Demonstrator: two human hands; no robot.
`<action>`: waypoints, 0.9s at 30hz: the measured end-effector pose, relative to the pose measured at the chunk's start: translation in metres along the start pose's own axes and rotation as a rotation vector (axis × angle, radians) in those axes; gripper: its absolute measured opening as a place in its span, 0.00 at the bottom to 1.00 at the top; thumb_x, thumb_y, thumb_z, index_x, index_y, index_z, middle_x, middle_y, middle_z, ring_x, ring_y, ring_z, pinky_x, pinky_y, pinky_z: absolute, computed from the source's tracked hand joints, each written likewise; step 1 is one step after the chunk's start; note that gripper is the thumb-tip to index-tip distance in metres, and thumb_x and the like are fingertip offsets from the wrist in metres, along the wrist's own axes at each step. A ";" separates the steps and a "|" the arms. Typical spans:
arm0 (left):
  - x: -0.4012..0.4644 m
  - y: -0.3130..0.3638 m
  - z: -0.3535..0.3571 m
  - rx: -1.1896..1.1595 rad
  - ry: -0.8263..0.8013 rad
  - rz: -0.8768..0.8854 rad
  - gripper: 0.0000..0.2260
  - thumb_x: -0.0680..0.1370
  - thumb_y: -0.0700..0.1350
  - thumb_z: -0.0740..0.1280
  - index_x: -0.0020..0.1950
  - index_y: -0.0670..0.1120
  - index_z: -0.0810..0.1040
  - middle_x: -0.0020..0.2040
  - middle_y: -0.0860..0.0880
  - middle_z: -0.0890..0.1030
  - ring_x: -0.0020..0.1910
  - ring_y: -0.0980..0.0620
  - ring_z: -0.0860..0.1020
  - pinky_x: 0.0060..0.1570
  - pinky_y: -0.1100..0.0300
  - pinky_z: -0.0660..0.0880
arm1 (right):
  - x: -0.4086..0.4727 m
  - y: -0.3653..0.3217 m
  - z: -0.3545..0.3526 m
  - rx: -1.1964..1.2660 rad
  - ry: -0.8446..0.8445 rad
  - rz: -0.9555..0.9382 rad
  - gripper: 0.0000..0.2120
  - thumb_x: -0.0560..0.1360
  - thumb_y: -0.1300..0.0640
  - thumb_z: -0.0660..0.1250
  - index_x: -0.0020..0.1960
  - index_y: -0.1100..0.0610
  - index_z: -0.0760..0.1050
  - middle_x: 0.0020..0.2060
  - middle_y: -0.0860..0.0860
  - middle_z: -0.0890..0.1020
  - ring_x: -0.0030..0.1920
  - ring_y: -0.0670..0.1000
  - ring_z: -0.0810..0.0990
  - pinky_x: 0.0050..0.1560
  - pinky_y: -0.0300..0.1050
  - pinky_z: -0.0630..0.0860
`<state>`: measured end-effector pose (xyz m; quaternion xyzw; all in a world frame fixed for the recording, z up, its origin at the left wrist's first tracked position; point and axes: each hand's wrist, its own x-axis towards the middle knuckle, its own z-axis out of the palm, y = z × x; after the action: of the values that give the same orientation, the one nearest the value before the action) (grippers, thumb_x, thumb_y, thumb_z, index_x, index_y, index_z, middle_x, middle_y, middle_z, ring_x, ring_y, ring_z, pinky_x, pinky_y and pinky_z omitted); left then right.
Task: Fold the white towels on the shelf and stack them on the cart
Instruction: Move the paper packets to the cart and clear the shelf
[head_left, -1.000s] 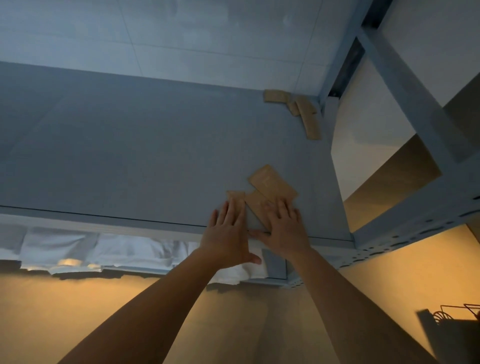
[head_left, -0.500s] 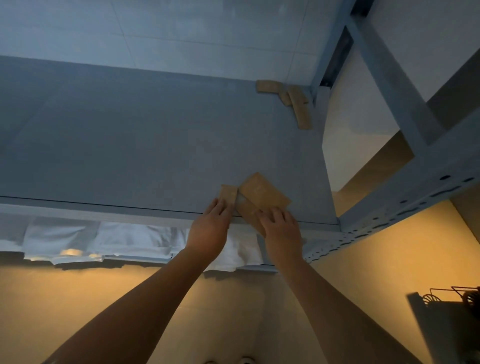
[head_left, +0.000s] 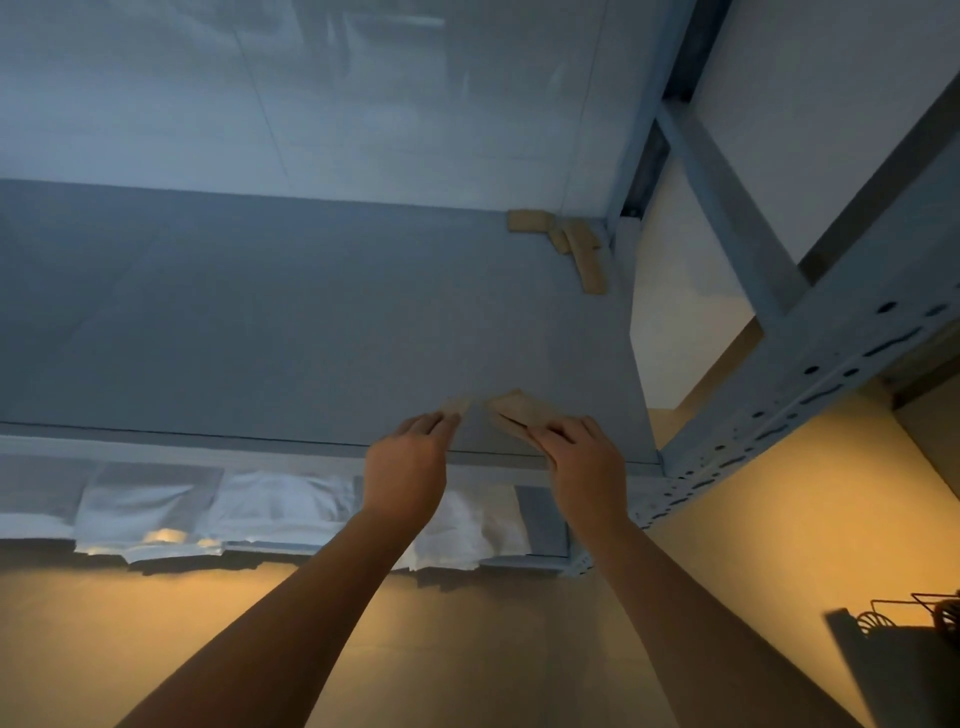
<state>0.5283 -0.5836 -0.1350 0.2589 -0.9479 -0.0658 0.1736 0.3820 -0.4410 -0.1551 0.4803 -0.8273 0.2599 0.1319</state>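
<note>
White towels (head_left: 280, 506) lie crumpled on the lower shelf level and hang over its front edge; part of them is hidden behind my forearms. On the grey shelf board (head_left: 311, 332) above, near its front edge, my left hand (head_left: 408, 467) pinches a small tan cardboard piece (head_left: 458, 405). My right hand (head_left: 587, 460) pinches a larger tan cardboard piece (head_left: 519, 410), which is tilted up off the board. A narrow gap separates the two pieces.
More tan cardboard strips (head_left: 571, 241) lie in the shelf's back right corner. A perforated grey metal upright and beam (head_left: 810, 374) frame the shelf on the right. A dark object with a wire frame (head_left: 893, 634) sits at the bottom right on the tan floor.
Both hands have gone from lying flat on the tan pieces to pinching them. They have drawn back toward the shelf's front edge, and the pieces are now lifted and pulled apart.
</note>
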 end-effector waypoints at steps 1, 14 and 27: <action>0.000 0.003 -0.010 -0.003 0.017 0.004 0.17 0.66 0.30 0.75 0.53 0.42 0.83 0.47 0.44 0.85 0.43 0.44 0.84 0.30 0.54 0.80 | 0.002 -0.003 -0.010 0.010 0.035 -0.006 0.17 0.60 0.73 0.76 0.47 0.60 0.84 0.38 0.56 0.82 0.37 0.57 0.80 0.31 0.45 0.78; 0.007 0.085 -0.097 -0.184 0.366 0.294 0.12 0.69 0.31 0.72 0.50 0.43 0.84 0.45 0.47 0.84 0.37 0.48 0.81 0.26 0.62 0.71 | -0.039 -0.019 -0.146 -0.131 0.423 0.115 0.12 0.69 0.71 0.72 0.52 0.63 0.81 0.44 0.57 0.82 0.42 0.58 0.80 0.37 0.50 0.78; -0.030 0.270 -0.069 -0.425 0.276 0.740 0.11 0.73 0.38 0.63 0.50 0.43 0.83 0.45 0.46 0.83 0.38 0.47 0.81 0.29 0.58 0.76 | -0.191 0.038 -0.276 -0.433 0.525 0.502 0.14 0.69 0.70 0.72 0.54 0.63 0.80 0.46 0.57 0.81 0.45 0.57 0.79 0.41 0.49 0.79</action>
<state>0.4512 -0.3394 -0.0216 -0.1325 -0.9102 -0.1573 0.3596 0.4371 -0.1333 -0.0272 0.1424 -0.8923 0.2178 0.3688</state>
